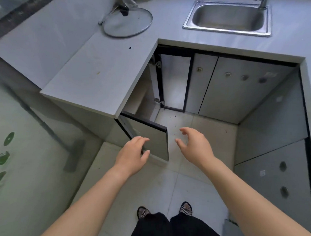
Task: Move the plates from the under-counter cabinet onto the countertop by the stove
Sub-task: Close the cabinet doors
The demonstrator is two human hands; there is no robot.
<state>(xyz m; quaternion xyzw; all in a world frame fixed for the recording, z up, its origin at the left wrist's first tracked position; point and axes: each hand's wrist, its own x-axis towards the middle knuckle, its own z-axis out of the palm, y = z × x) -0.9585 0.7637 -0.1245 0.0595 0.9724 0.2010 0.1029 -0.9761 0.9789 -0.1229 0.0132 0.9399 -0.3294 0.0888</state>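
The under-counter cabinet [141, 93] below the grey countertop [96, 74] stands with its door [152, 137] swung out toward me. I see no plates; the inside is mostly hidden by the countertop's overhang. My left hand [133, 155] curls at the door's outer face near a small dark knob, thumb and fingers close around it. My right hand [192, 144] hovers just right of the door's free edge, fingers spread, holding nothing.
A glass pot lid [128, 23] lies on the countertop at the back. A steel sink [228, 18] with a tap sits at the back right. Closed cabinet doors [238, 90] line the corner and right side. My sandalled feet [165, 211] stand on the tiled floor.
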